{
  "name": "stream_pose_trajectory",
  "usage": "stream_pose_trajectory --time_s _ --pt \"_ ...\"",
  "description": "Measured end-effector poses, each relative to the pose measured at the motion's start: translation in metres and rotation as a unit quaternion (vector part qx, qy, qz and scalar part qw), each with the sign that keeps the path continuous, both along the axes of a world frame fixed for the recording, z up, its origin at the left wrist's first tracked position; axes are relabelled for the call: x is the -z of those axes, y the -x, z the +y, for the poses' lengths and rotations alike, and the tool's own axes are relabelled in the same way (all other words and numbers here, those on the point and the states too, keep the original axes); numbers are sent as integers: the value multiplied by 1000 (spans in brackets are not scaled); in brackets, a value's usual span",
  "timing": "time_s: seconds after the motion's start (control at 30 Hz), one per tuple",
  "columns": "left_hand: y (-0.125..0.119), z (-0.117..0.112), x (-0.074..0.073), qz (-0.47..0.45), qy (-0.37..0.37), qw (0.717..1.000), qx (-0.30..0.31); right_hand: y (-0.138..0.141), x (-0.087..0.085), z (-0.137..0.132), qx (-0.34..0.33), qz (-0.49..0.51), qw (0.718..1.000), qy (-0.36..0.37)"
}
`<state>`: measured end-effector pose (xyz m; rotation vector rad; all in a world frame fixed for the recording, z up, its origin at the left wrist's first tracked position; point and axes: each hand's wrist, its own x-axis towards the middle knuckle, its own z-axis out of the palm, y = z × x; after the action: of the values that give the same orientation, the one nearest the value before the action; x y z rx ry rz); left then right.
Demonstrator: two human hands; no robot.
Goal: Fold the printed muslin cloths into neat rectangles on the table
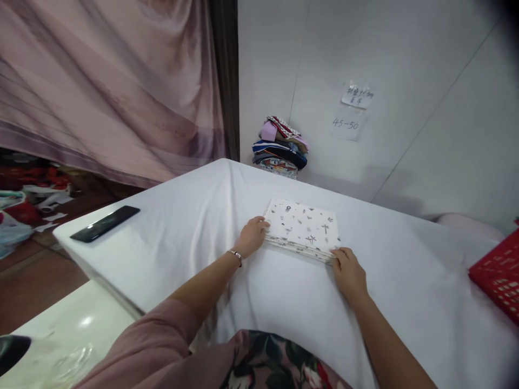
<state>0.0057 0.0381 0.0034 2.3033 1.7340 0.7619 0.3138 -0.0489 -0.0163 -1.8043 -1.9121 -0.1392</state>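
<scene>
A folded white cloth [302, 224] with a small grey print of palm trees and leaves lies flat on the white-covered table [162, 248]. Its layers show along the near edge. My left hand [252, 237], with a bracelet at the wrist, has its fingers closed on the cloth's left edge near the front corner. At the near right corner, my right hand [351, 273] pinches the layers between thumb and fingers. The undersides of both grips are hidden.
A black phone [106, 223] lies on the table's left part. Behind the far edge stands a pile of folded clothes [279, 146] by the wall. A red plastic basket [498, 275] is at the right edge. A pink curtain [121, 81] hangs at the left.
</scene>
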Motion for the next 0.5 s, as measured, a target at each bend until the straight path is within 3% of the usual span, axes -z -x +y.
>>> stream_pose_trajectory --time_s 0.17,0.3,0.4,0.5 --pt "1 -6 -1 -7 -61 998 14 -1 0 2 -9 -30 999 -24" --pt "-6 -19 -4 12 -128 984 120 8 -9 3 -36 -71 996 -41" --pt "-11 -20 -4 46 -111 976 183 18 -16 6 -79 -93 992 -23" --pt "-13 -13 -4 58 -79 976 193 20 -18 12 -101 -107 989 -1"
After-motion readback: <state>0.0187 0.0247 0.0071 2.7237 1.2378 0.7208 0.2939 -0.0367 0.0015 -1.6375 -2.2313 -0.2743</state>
